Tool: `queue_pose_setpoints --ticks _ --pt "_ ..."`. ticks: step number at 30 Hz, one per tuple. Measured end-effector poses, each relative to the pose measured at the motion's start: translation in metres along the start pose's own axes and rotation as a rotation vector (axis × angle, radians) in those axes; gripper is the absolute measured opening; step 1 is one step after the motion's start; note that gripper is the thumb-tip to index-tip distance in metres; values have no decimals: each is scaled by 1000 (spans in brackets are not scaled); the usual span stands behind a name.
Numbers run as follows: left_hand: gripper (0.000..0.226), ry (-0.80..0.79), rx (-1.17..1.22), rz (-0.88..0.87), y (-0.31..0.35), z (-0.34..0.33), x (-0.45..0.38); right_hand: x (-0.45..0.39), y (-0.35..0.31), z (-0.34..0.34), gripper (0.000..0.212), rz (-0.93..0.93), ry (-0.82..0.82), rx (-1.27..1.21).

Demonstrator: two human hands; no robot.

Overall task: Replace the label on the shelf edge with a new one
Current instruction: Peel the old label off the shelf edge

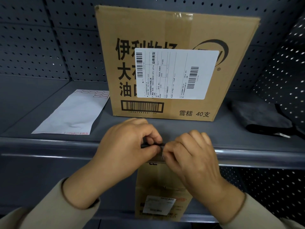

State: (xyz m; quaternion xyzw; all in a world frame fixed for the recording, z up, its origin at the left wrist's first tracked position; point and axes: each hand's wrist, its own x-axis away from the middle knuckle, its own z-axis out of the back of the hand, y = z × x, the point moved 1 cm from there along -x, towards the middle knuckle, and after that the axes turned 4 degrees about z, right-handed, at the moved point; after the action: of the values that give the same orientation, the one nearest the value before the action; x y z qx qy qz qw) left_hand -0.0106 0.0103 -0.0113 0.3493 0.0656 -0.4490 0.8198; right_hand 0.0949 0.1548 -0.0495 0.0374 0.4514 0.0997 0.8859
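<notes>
Both hands meet at the near shelf edge, in front of the cardboard box. The left hand and the right hand each pinch the label, a small strip mostly hidden under the fingers, sitting in the edge rail. Whether it is the old or the new one I cannot tell. The strip could tear or crease if the pinches pull unevenly, or seat crooked in the rail. A sheet of labels lies far left.
</notes>
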Motion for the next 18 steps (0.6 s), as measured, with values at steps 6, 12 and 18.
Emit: queue_pose_setpoints --ticks 6,12,18 --pt "19 123 -61 -144 0 0 7 2 16 19 28 -252 112 -214" --pt "9 281 -144 -228 3 -14 17 -23 29 28 17 -341 -225 -408" --pt "11 344 -149 -189 4 -24 20 -27 37 27 13 -448 -412 -546"
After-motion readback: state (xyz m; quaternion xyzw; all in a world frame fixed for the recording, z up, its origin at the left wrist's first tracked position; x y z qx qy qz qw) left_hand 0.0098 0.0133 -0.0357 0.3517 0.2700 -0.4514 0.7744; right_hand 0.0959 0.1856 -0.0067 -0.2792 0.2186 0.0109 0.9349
